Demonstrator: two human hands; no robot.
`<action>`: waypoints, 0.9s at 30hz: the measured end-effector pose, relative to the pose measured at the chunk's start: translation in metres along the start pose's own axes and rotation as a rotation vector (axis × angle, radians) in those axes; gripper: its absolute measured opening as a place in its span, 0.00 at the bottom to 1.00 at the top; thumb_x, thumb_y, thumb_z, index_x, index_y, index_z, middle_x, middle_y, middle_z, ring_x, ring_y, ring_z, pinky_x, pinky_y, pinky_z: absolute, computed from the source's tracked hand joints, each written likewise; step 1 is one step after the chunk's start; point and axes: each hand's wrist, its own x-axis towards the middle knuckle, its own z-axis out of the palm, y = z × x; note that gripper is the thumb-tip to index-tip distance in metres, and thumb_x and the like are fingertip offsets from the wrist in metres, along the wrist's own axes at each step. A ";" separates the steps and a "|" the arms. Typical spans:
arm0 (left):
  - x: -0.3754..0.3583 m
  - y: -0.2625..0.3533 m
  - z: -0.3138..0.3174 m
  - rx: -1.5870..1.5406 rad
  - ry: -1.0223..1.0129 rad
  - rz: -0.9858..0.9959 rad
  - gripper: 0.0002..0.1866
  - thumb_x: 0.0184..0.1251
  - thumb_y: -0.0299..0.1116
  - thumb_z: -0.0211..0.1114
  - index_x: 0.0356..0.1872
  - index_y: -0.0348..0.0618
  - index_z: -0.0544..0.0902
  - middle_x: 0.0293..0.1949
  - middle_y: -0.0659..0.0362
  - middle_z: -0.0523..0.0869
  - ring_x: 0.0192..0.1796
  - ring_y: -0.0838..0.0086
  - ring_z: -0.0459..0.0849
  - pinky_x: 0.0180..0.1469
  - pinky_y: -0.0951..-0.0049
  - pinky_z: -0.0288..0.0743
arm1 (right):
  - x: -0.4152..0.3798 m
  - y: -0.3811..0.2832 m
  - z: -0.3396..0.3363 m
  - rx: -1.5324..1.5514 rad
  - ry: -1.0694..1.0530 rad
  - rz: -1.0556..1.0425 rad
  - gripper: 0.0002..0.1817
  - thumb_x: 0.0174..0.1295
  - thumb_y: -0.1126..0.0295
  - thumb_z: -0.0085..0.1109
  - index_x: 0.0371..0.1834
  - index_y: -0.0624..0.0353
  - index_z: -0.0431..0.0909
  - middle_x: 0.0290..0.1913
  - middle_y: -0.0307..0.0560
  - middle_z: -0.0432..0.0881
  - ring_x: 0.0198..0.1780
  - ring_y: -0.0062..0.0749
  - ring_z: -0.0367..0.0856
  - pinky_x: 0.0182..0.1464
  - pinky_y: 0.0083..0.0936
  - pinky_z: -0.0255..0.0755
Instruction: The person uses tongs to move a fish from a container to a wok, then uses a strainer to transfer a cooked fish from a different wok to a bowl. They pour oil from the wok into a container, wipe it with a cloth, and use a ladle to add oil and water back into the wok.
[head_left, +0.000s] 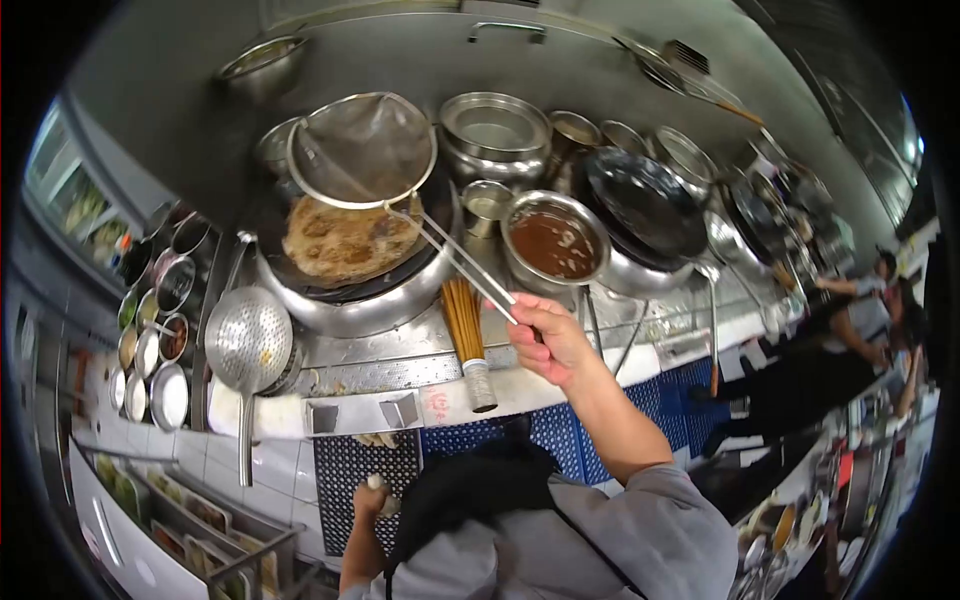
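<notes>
My right hand (pixel 545 335) is closed around the long metal handle of a fine-mesh strainer (pixel 365 150). The strainer's round basket hangs over the back of a wok (pixel 350 293) on the left burner. Brown, frothy liquid (pixel 345 245) with darker lumps in it fills the wok. Down by my apron, my left hand (pixel 370 500) is closed around something whitish, too small to name. Just below the right hand's side of the wok lies a bamboo wok brush (pixel 465 340), near the counter's front edge.
A perforated skimmer (pixel 248 340) rests left of the wok, its handle over the edge. Right of it stand a bowl of reddish-brown sauce (pixel 555 240), a metal pot (pixel 495 130) and a tilted black wok (pixel 645 205). Seasoning containers (pixel 170 395) sit left. People (pixel 865 320) work at right.
</notes>
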 end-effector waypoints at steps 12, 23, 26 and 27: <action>0.000 -0.004 -0.016 -0.011 -0.323 0.216 0.19 0.56 0.40 0.66 0.46 0.43 0.85 0.38 0.54 0.87 0.41 0.68 0.86 0.43 0.66 0.80 | -0.062 0.073 -0.050 0.231 0.383 -0.231 0.06 0.71 0.69 0.47 0.47 0.54 0.71 0.20 0.35 0.69 0.13 0.20 0.60 0.13 0.18 0.53; -0.043 0.040 -0.046 -0.791 -0.586 -0.154 0.24 0.47 0.40 0.71 0.45 0.37 0.82 0.35 0.52 0.87 0.33 0.64 0.87 0.35 0.63 0.84 | -0.030 0.069 0.011 -0.222 -0.086 0.194 0.11 0.68 0.69 0.44 0.48 0.60 0.70 0.18 0.40 0.66 0.11 0.21 0.57 0.11 0.19 0.52; -0.098 0.076 -0.095 -1.414 -0.533 -0.069 0.30 0.47 0.34 0.67 0.55 0.33 0.75 0.41 0.45 0.84 0.39 0.56 0.85 0.41 0.57 0.83 | 0.010 0.099 0.058 -0.201 -0.218 0.419 0.10 0.66 0.71 0.45 0.49 0.59 0.70 0.18 0.38 0.67 0.11 0.21 0.59 0.11 0.19 0.54; -0.097 0.080 -0.096 -1.635 -0.526 0.191 0.32 0.48 0.39 0.65 0.56 0.33 0.75 0.44 0.43 0.83 0.40 0.51 0.85 0.47 0.54 0.81 | 0.024 0.122 0.068 -0.232 -0.285 0.453 0.11 0.67 0.69 0.44 0.48 0.60 0.71 0.19 0.38 0.68 0.11 0.21 0.60 0.11 0.19 0.54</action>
